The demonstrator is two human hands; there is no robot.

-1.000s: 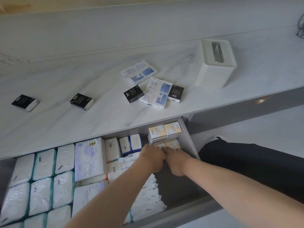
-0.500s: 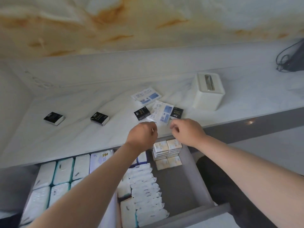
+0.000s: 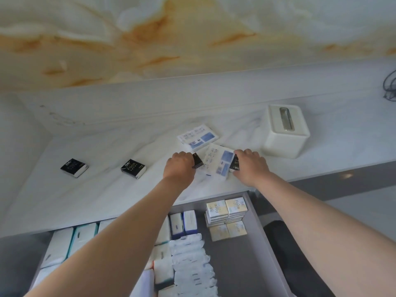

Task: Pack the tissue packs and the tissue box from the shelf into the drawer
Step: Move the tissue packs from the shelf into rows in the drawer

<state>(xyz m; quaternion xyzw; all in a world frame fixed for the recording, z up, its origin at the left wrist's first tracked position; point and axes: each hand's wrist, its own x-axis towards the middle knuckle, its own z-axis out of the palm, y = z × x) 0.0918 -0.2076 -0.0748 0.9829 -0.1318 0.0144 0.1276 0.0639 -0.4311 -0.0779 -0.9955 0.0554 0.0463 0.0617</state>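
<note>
Black pocket tissue packs are being gripped, one in each hand, over the white marble shelf (image 3: 107, 189).
The left hand (image 3: 180, 168) is curling its fingers round the first black pack (image 3: 197, 160) at the left edge of a blue-and-white tissue pack (image 3: 218, 166). The right hand (image 3: 250, 166) is pinching the second black pack (image 3: 234, 165) at its right edge. Whether either is lifted is unclear. Another blue-and-white pack (image 3: 198, 137) is lying just behind, and the white tissue box (image 3: 285, 133) is standing upright near the right hand. Two spare black packs (image 3: 133, 168) are lying well apart to the left. Below, the grey drawer (image 3: 255, 221) is standing open, with cream Face packs (image 3: 227, 209) stacked in its far right corner.
</note>
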